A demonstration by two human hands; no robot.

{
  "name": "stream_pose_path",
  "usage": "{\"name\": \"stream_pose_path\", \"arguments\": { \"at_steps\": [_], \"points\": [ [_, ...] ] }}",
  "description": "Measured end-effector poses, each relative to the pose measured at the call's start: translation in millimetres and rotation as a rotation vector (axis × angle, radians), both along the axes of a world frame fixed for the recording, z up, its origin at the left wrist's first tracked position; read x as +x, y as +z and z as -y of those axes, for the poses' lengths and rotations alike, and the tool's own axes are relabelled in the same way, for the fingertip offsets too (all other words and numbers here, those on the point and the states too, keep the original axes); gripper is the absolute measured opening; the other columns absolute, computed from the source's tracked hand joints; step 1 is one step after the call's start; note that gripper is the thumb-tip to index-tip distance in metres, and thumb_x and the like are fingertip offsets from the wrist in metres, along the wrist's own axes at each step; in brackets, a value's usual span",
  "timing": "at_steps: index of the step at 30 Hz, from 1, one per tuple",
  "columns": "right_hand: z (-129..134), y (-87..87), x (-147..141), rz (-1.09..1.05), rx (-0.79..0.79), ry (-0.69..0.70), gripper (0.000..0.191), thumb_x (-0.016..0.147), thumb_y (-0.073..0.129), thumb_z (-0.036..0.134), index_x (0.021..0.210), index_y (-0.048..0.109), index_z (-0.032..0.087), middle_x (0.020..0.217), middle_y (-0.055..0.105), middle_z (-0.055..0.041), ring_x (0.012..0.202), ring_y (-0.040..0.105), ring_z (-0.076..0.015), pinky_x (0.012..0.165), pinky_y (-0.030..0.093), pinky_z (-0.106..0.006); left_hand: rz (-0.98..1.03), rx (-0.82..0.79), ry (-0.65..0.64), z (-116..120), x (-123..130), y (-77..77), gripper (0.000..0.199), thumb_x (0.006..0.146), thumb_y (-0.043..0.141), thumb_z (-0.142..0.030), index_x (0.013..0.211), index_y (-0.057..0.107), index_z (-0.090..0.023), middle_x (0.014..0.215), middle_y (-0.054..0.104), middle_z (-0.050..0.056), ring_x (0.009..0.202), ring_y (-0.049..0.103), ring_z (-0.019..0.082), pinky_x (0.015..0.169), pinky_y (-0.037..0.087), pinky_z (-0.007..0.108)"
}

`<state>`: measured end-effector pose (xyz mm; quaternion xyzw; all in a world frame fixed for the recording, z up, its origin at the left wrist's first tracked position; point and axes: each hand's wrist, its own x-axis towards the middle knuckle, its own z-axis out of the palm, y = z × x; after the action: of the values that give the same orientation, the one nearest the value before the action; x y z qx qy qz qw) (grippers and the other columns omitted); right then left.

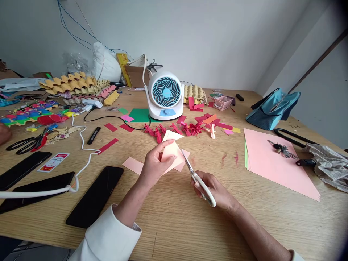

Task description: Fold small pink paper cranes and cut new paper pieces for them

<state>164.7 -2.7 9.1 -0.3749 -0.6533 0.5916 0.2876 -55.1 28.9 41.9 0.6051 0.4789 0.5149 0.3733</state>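
My left hand point(155, 162) pinches a small piece of cream paper point(174, 148) between thumb and fingers above the table. In my right hand point(210, 188) is a pair of white-handled scissors point(202, 185), its blades pointing up and left to the right edge of the paper. Whether the blades touch the paper I cannot tell. Pale pink paper strips point(133, 165) lie under and beside my left hand. Just beyond stands a row of red twisted paper pieces point(193, 128), with one pale pink twisted piece point(212, 131) at its right end.
A white fan point(166, 92) stands at the back. Right lie pink sheets point(274, 163) with keys point(284, 149) on top, and a blue bag point(273, 108). Left are several black phones point(95, 195), a white cable point(81, 137), black scissors point(29, 142) and egg cartons point(76, 85). Another person's hand point(4, 133) shows far left.
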Motion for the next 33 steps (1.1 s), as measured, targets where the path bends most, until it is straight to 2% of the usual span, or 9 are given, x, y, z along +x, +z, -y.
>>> {"name": "stream_pose_path", "arguments": {
  "at_steps": [9,18,27,33],
  "points": [
    [-1.6,-4.3,0.3,-0.003,0.004,-0.024,0.050,0.084,0.058,0.067,0.077,0.051,0.018,0.056,0.049,0.0034,0.050,0.041,-0.0095,0.049,0.031,-0.024,-0.031,0.013,0.021,-0.4,-0.7,1.4,0.052,0.078,0.068,-0.022,0.128,0.061,-0.016,0.102,0.072,0.007,0.090,0.066,0.019,0.074,0.052,0.024],
    [-1.0,-8.0,-0.2,-0.018,-0.022,-0.061,0.046,0.084,0.060,0.062,0.074,0.050,0.019,0.054,0.047,0.0050,0.047,0.037,-0.0083,0.047,0.028,-0.024,-0.026,0.014,0.011,-1.0,-1.0,-0.1,0.052,0.078,0.068,-0.024,0.129,0.061,-0.017,0.104,0.072,0.007,0.103,0.065,0.023,0.080,0.053,0.027],
    [-1.0,-9.4,-0.4,-0.009,-0.030,-0.068,0.045,0.085,0.059,0.061,0.071,0.047,0.020,0.052,0.046,0.0058,0.046,0.036,-0.0080,0.046,0.026,-0.024,-0.039,0.020,0.021,-0.8,-1.9,-1.0,0.048,0.080,0.068,-0.025,0.127,0.061,-0.018,0.106,0.071,0.005,0.087,0.065,0.017,0.076,0.050,0.024],
    [-1.6,-7.5,-0.2,0.037,-0.011,-0.087,0.047,0.084,0.059,0.062,0.069,0.045,0.020,0.051,0.043,0.0061,0.046,0.035,-0.0080,0.046,0.023,-0.024,-0.043,0.025,0.031,-1.1,-1.8,-1.2,0.044,0.079,0.068,-0.024,0.122,0.061,-0.017,0.104,0.070,0.005,0.088,0.064,0.017,0.079,0.049,0.024]
  ]
}}
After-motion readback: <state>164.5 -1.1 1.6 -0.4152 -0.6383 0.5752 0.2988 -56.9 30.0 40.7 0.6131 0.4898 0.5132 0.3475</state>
